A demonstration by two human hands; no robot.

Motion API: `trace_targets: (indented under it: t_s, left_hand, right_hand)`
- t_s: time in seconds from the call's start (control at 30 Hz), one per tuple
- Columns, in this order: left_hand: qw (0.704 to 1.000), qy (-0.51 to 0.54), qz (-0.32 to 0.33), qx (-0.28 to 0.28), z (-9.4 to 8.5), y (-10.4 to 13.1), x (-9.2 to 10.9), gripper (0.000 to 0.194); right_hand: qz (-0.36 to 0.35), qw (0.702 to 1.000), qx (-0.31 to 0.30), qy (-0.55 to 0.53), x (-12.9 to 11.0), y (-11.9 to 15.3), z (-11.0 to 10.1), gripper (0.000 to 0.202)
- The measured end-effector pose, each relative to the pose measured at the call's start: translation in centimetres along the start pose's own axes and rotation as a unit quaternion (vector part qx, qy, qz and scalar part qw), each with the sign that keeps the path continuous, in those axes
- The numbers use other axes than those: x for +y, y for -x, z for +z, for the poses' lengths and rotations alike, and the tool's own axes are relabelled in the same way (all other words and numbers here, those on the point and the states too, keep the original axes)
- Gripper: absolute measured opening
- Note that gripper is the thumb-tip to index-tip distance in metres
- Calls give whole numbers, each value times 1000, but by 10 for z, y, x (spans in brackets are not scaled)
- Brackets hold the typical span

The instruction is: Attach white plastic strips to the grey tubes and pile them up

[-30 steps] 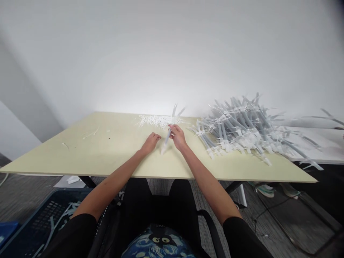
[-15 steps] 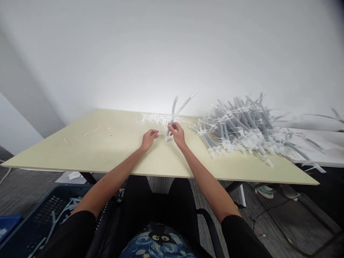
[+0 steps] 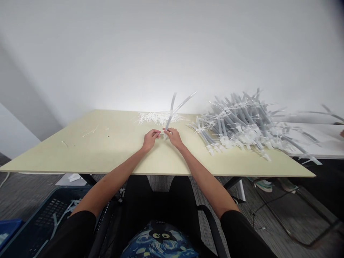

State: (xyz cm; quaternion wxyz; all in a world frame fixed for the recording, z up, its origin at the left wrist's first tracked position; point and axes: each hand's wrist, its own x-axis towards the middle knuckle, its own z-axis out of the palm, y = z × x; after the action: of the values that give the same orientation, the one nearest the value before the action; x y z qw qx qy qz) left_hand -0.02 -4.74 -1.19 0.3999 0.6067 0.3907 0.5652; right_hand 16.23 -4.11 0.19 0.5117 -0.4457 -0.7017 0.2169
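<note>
My right hand (image 3: 174,137) is closed on the lower part of a forked grey flexible tube (image 3: 170,115). Its two branches spread upward, one leaning right, and a pale fitting shows below the fingers. My left hand (image 3: 150,139) pinches a thin white strip, which looks like a cable tie (image 3: 162,133), reaching across to the tube. Whether the tie loops round the tube is hidden by the fingers. Behind both hands lies a loose heap of white cable ties (image 3: 154,118).
To the right is a big pile of similar grey tubes (image 3: 239,125) with ties and pale fittings, some overhanging the table edge (image 3: 295,173). A few stray ties (image 3: 90,132) lie left. Dark baskets (image 3: 51,204) stand on the floor. Another person's hand (image 3: 342,133) shows far right.
My right hand has moved slightly left and down on the tube, bringing the two hands closer together. The other person's hand has come into view at the right edge.
</note>
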Motion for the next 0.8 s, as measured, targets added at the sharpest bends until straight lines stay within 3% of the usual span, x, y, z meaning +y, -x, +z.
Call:
trace_targets:
  t_s: [0.33,0.5,0.8]
  left_hand:
    - [1000,17,8,12,11,-10,-14,17]
    - [999,-17,25,22,14,-6,-10,18]
    - [979,-123,151,-56,18,15,-1,41]
  right_hand:
    - [1,986,-94,138,-7,-2,-7,34]
    - [3,979,-74,190,-4,-1,-10,31]
    - [17,993,-57,104,-1,2,-12,27]
